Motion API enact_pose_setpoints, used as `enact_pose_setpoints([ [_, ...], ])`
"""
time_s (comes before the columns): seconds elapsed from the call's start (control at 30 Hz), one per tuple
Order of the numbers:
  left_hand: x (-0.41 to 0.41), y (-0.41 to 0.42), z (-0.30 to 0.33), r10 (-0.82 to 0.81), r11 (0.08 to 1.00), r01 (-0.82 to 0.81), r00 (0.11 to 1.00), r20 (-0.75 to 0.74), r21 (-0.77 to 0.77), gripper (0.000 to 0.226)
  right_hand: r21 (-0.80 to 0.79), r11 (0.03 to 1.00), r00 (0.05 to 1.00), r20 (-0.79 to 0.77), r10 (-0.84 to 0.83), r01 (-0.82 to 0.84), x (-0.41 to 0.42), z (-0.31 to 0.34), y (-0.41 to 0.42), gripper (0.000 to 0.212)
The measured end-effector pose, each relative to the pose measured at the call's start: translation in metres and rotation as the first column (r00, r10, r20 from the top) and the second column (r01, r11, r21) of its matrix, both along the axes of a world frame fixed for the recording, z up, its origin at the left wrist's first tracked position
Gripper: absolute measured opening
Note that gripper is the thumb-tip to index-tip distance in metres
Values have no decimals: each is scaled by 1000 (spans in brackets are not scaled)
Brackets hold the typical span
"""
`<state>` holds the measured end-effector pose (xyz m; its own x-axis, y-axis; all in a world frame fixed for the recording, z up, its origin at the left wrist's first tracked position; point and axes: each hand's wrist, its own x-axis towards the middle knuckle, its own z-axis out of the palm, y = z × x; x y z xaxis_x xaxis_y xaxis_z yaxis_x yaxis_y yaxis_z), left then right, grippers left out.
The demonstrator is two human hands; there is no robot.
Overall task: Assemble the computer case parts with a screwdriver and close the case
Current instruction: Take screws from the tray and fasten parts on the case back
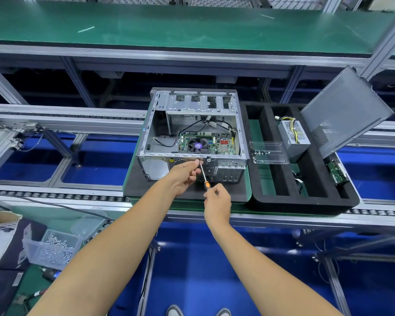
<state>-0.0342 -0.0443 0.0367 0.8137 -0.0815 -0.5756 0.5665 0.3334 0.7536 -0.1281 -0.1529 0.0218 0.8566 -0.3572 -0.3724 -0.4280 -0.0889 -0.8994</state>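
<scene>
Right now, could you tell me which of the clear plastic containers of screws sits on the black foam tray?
The shallow clear plastic tray right of the open computer case lies across the black foam tray. The deeper clear plastic tub of silver screws sits on the bench at lower left.

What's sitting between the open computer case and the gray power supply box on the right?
In the head view, a clear plastic tray holding small dark screws lies between the computer case and the power supply, resting across the black foam tray.
</scene>
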Motion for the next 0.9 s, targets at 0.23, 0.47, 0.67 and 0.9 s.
enact_pose_setpoints([
  [0.23,-2,-1,1,9,1000,-9,1000,5,-18,16,-56,998,1000,-22,10,-11,-4,-1,-2,20],
  [0.47,-4,-2,4,7,1000,-7,1000,0,-12,15,2,1000,1000,-19,-16,16,-1,0,0,25],
  [0.67,-5,-5,1,31,999,-31,1000,-3,-21,14,110,993,999,14,-36,34,-5,-2,4,25],
  [0.9,-3,-7,-2,54,998,-54,998,18,-23,15,25,999,999,20,-25,24,-9,-6,8,17],
])
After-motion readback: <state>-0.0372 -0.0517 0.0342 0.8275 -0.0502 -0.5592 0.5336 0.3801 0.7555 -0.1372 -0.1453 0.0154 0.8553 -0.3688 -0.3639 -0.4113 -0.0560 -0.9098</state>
